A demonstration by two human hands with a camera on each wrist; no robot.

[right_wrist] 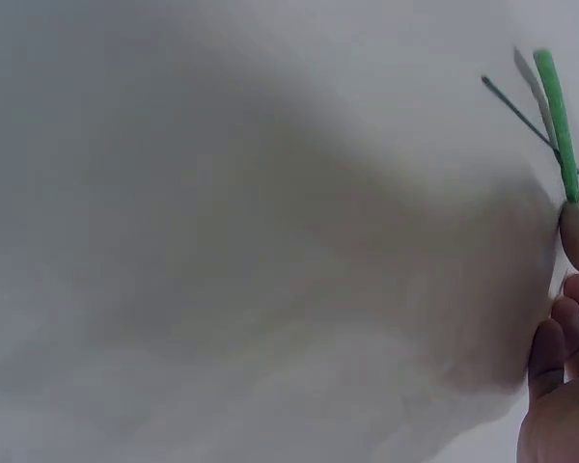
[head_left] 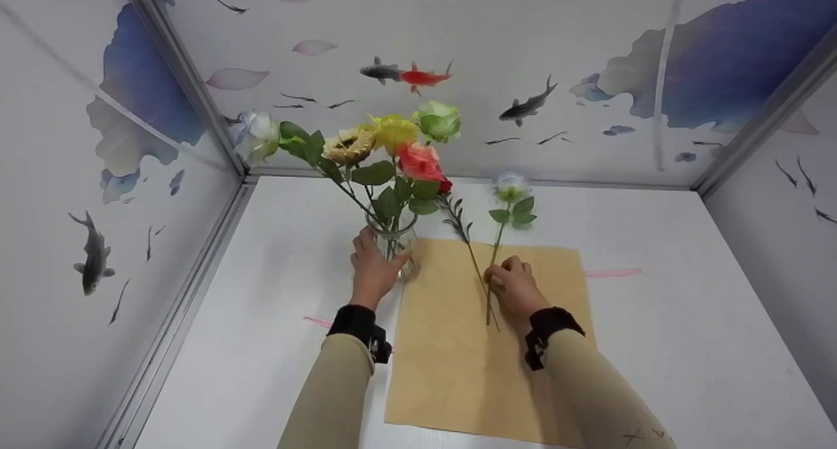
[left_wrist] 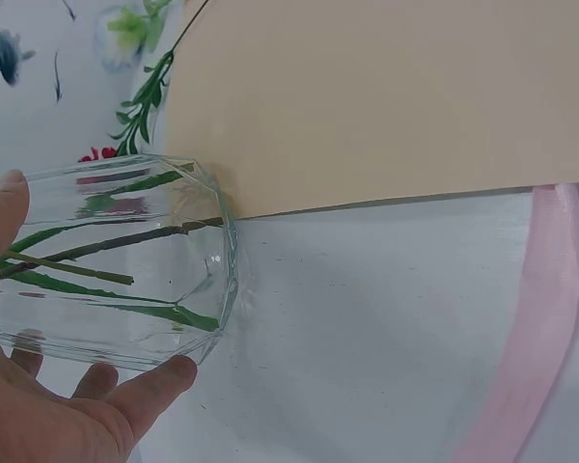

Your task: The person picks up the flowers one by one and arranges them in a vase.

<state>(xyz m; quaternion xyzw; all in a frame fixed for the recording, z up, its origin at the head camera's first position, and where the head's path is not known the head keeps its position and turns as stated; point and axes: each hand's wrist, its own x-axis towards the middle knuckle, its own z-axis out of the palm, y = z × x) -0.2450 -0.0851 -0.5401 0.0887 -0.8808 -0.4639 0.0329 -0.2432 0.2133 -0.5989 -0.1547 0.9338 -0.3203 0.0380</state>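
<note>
My left hand (head_left: 375,271) grips the side of a clear glass vase (head_left: 407,269), thumb on one side and fingers on the other. In the vase stand several artificial flowers: a white rose (head_left: 259,135), a tan sunflower (head_left: 350,146), a yellow flower (head_left: 395,133), a pale green rose (head_left: 439,120) and a coral rose (head_left: 420,162). Their stems (left_wrist: 125,236) show through the glass. With thumb and fingers, my right hand (head_left: 518,288) pinches the green stem (right_wrist: 557,121) of a pale blue-white rose (head_left: 512,187). A thin leafy sprig (head_left: 460,225) with red blooms (left_wrist: 98,154) lies beside it.
A sheet of brown kraft paper (head_left: 444,370) lies on the white table (head_left: 229,344), under the right hand and the stems. Pink ribbon (left_wrist: 540,328) sticks out from beneath the paper at both sides. Printed wall panels (head_left: 471,37) enclose the table at the back and sides.
</note>
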